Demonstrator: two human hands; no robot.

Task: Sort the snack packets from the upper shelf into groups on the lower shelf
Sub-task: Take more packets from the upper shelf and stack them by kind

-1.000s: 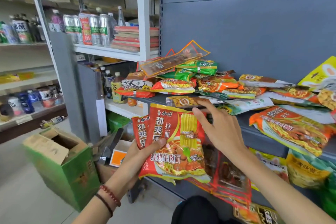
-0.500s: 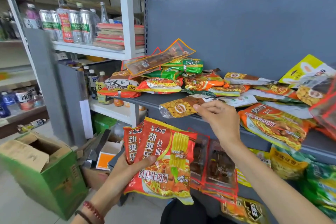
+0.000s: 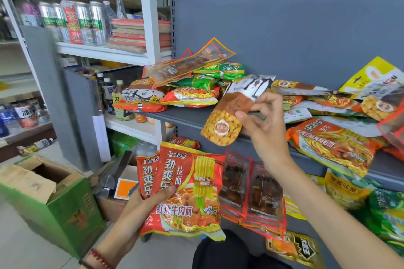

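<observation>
The right hand [image 3: 263, 130] pinches a peanut packet [image 3: 226, 125] between the thumb and the curled fingers, and holds it tilted in the air, just in front of the edge of the upper shelf [image 3: 175, 118]. The low part of this packet shows yellow peanuts with a round red and white label, the middle is brown, and the top is white with black brush strokes. Its writing is too blurred to read.

Nearer and to the left, the left hand [image 3: 142, 200] grips two red instant noodle packets [image 3: 188, 192], one behind the other, with the thumb over the front one. The front packet reads 康师傅, 劲爽拉面 and 红烧牛肉面, above a picture of noodles.

Below the shelf, just right of these, lie clear red-edged packets of dark meat snack [image 3: 251, 188].

On the upper shelf behind lies a pile with green packets [image 3: 220, 71] and a long clear packet with an orange edge [image 3: 188, 64]. At the right another orange noodle packet [image 3: 332, 148] hangs over the shelf edge.
</observation>
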